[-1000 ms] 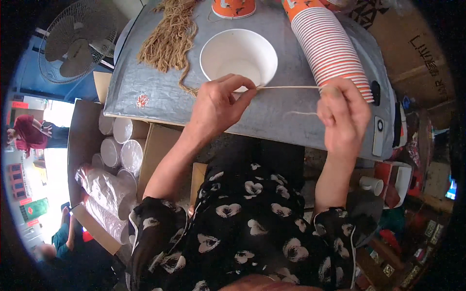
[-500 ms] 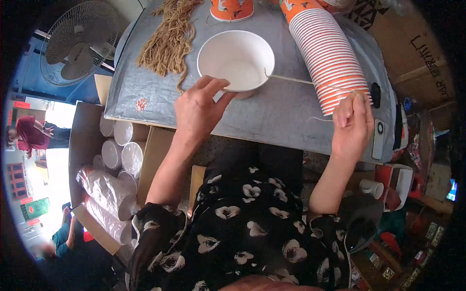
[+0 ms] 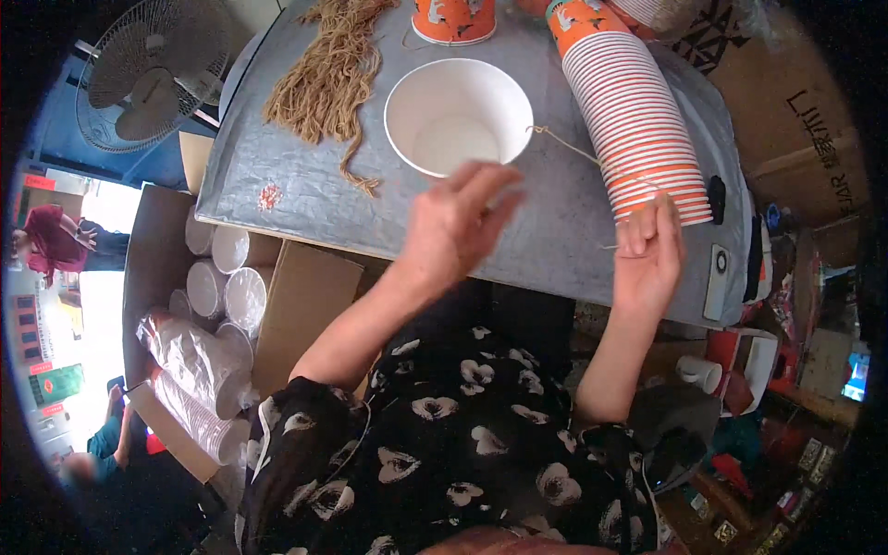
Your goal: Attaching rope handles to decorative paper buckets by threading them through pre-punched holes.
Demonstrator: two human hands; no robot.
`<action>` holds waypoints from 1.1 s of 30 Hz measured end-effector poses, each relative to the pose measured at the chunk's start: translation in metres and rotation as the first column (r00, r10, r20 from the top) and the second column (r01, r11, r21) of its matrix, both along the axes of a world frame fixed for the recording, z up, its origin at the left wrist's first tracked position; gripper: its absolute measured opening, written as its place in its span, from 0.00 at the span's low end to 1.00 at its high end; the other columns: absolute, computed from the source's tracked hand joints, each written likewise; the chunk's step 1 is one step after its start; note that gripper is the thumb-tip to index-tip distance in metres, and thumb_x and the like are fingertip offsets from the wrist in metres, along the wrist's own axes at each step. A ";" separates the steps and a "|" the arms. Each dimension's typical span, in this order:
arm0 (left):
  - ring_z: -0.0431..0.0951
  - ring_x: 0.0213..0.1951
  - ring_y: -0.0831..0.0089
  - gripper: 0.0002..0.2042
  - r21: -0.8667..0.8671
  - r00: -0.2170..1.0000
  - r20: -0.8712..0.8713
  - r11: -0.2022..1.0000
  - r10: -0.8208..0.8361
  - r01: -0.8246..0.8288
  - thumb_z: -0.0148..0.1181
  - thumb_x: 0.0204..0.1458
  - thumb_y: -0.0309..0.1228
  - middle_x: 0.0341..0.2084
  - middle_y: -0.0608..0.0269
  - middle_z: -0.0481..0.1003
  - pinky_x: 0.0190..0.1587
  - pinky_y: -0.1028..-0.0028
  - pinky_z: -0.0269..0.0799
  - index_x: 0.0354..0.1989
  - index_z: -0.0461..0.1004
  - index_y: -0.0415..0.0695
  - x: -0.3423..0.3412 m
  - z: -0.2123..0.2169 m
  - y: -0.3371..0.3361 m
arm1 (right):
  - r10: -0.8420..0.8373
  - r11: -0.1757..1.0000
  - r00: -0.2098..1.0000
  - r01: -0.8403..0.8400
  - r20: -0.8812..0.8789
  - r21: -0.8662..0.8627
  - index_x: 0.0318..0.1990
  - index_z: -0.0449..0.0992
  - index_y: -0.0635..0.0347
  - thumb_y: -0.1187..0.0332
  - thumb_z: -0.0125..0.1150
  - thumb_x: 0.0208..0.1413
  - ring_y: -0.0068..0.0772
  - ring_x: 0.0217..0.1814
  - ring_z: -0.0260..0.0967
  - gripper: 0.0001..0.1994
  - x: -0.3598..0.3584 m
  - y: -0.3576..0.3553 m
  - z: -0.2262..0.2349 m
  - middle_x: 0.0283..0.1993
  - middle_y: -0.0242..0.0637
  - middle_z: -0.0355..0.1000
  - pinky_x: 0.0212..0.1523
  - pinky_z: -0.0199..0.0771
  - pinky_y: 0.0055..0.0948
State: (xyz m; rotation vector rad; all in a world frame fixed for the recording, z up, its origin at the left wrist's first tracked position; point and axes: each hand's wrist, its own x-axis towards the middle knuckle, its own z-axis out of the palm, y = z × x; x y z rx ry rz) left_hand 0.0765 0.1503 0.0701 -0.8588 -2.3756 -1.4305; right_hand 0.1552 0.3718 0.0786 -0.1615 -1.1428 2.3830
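A white paper bucket [image 3: 459, 116] stands on the grey-covered table, its mouth facing me. A thin cord [image 3: 575, 148] is fastened at the right of its rim and runs across to my right hand [image 3: 649, 248]. That hand pinches the cord with closed fingers in front of a long stack of nested orange-and-white paper buckets [image 3: 629, 102]. A short cord tail sticks out beside it. My left hand [image 3: 455, 222] is just in front of the white bucket, blurred, its thumb and fingers apart and nothing seen in them.
A bundle of tan cords [image 3: 324, 79] lies at the far left of the table, an orange patterned bucket [image 3: 453, 20] behind. Below left, a cardboard box [image 3: 310, 296] holds several wrapped bucket stacks. A fan [image 3: 153, 79] stands far left; a white mug [image 3: 700, 373] is at right.
My left hand has let go of the white bucket's rim and moved right. My right hand has shifted slightly left and down with the cord, which now hangs slacker and outside the rim.
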 end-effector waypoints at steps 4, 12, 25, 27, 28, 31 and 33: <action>0.81 0.33 0.79 0.25 0.437 0.666 0.542 0.849 -0.513 0.297 0.68 0.56 0.34 0.50 0.56 0.78 0.29 0.79 0.76 0.60 0.69 0.38 0.025 0.000 0.018 | 0.196 0.974 0.979 -0.202 -0.061 -0.102 0.50 0.73 0.63 0.67 0.51 0.69 0.17 0.24 0.55 0.10 -0.004 -0.025 -0.004 0.27 0.26 0.61 0.25 0.55 0.21; 0.79 0.31 0.83 0.07 0.472 0.540 0.665 0.850 -0.516 0.231 0.65 0.58 0.28 0.29 0.66 0.81 0.31 0.82 0.76 0.40 0.82 0.37 0.016 -0.025 -0.012 | 0.220 0.960 0.971 -0.232 -0.093 -0.154 0.49 0.71 0.63 0.68 0.49 0.70 0.17 0.25 0.54 0.09 -0.013 -0.014 -0.012 0.28 0.26 0.61 0.28 0.57 0.22; 0.77 0.29 0.84 0.05 0.287 0.769 0.609 0.958 -0.197 0.018 0.67 0.56 0.28 0.28 0.69 0.80 0.32 0.80 0.73 0.34 0.80 0.38 0.002 -0.037 -0.047 | 0.271 0.892 0.960 -0.223 0.070 -0.392 0.48 0.71 0.65 0.70 0.52 0.67 0.19 0.27 0.56 0.08 -0.018 -0.011 -0.070 0.29 0.29 0.62 0.29 0.58 0.22; 0.78 0.32 0.84 0.06 0.246 0.777 0.602 0.969 -0.183 0.038 0.65 0.58 0.28 0.31 0.67 0.80 0.34 0.81 0.72 0.40 0.79 0.39 0.000 -0.041 -0.046 | 0.297 0.867 0.954 -0.250 0.042 -0.431 0.47 0.72 0.65 0.70 0.52 0.67 0.19 0.27 0.56 0.08 -0.022 -0.013 -0.072 0.29 0.28 0.63 0.29 0.58 0.22; 0.78 0.32 0.84 0.06 0.247 0.772 0.608 0.968 -0.187 0.040 0.65 0.58 0.28 0.31 0.67 0.80 0.34 0.81 0.72 0.40 0.79 0.39 -0.001 -0.041 -0.046 | 0.317 0.839 0.948 -0.275 0.010 -0.469 0.47 0.72 0.65 0.70 0.52 0.67 0.19 0.27 0.56 0.08 -0.023 -0.016 -0.072 0.29 0.28 0.63 0.29 0.58 0.22; 0.78 0.33 0.84 0.17 0.239 0.591 0.765 0.965 -0.256 0.109 0.65 0.57 0.25 0.40 0.63 0.81 0.31 0.82 0.73 0.55 0.75 0.41 -0.003 -0.024 -0.040 | 0.314 0.836 0.949 -0.268 0.018 -0.479 0.47 0.72 0.65 0.69 0.51 0.68 0.19 0.26 0.56 0.08 -0.024 -0.024 -0.061 0.28 0.28 0.63 0.29 0.58 0.22; 0.81 0.36 0.78 0.26 0.512 0.630 0.608 0.845 -0.484 0.155 0.70 0.53 0.26 0.46 0.60 0.79 0.34 0.78 0.78 0.60 0.69 0.38 0.006 -0.045 -0.021 | 0.377 0.810 0.926 -0.325 0.008 -0.488 0.47 0.72 0.64 0.69 0.51 0.68 0.18 0.26 0.55 0.08 -0.026 -0.038 -0.053 0.27 0.28 0.62 0.28 0.57 0.22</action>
